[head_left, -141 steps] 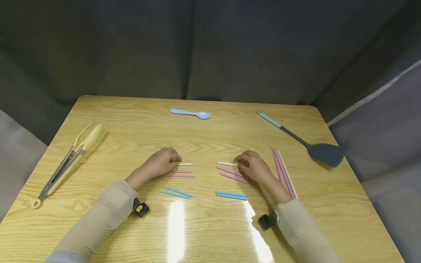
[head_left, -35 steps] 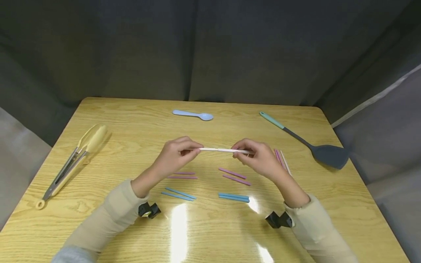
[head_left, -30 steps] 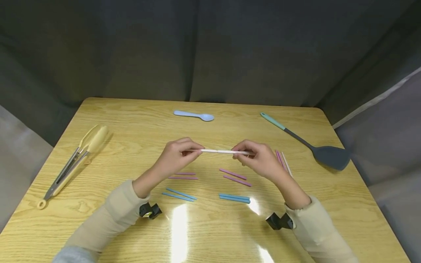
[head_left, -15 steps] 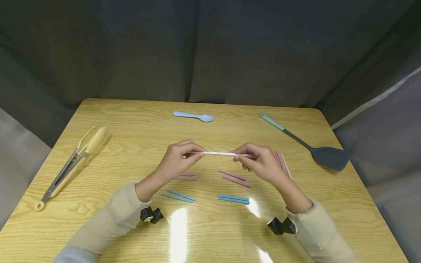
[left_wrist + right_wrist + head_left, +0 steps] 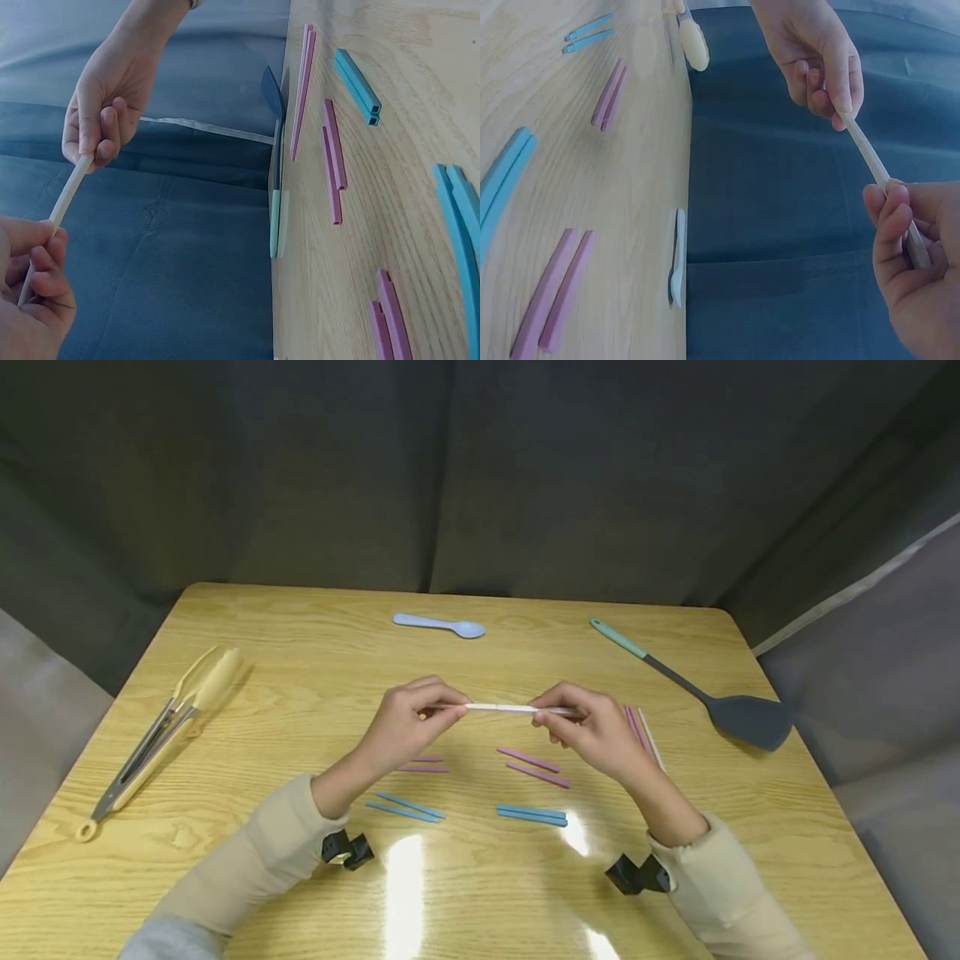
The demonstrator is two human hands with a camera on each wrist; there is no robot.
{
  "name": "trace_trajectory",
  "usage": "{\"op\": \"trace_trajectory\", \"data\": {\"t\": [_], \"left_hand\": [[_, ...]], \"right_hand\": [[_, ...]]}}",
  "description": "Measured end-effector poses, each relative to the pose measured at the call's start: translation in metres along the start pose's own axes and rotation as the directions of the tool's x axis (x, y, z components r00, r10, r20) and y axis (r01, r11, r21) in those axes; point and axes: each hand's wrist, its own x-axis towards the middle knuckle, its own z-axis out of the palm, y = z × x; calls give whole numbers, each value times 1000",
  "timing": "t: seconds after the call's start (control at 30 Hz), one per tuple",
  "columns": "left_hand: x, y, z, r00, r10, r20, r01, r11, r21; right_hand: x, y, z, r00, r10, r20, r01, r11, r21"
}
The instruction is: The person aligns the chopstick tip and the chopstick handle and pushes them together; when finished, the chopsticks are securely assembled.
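Observation:
Above the table, a white chopstick (image 5: 498,707) made of two halves spans the space between the hands, with a faint seam near its middle. The left hand (image 5: 405,718) pinches its left half between thumb and fingers. On the other side, the right hand (image 5: 592,724) pinches the right half, whose end lies inside the palm in the right wrist view. The halves meet end to end in a nearly straight line. Pink chopstick halves (image 5: 534,760) lie below the hands; some at left are partly hidden by the left hand. Blue chopstick halves (image 5: 532,814) lie closer to the person.
Joined pink and white chopsticks (image 5: 651,739) lie beside the right forearm, partly covered. Cream tongs (image 5: 161,739) are at the left, a light blue spoon (image 5: 440,625) at the back, and a grey turner (image 5: 750,720) with a green handle at the right. Dark curtains (image 5: 442,468) surround the table.
Earlier, the white halves lay apart on the table, one under each hand. Both were lifted and brought end to end; over the last second the hands stay almost still, the seam becoming fainter.

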Motion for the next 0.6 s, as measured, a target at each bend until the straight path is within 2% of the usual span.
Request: {"op": "trace_trajectory", "data": {"t": [0.23,0.33,0.47,0.6], "left_hand": [[1,1,2,1000,24,-14,-24,1000,0],[0,1,3,998,52,-38,-51,999,16],[-1,2,2,994,84,-67,-82,996,32],[0,0,5,994,83,-71,-83,997,11]], "right_hand": [[-1,-2,0,1000,22,-22,-22,1000,0],[1,-3,2,999,31,-27,-31,999,20],[3,-4,5,999,20,-27,-19,999,32],[3,-4,5,999,7,-48,-7,1000,0]]}}
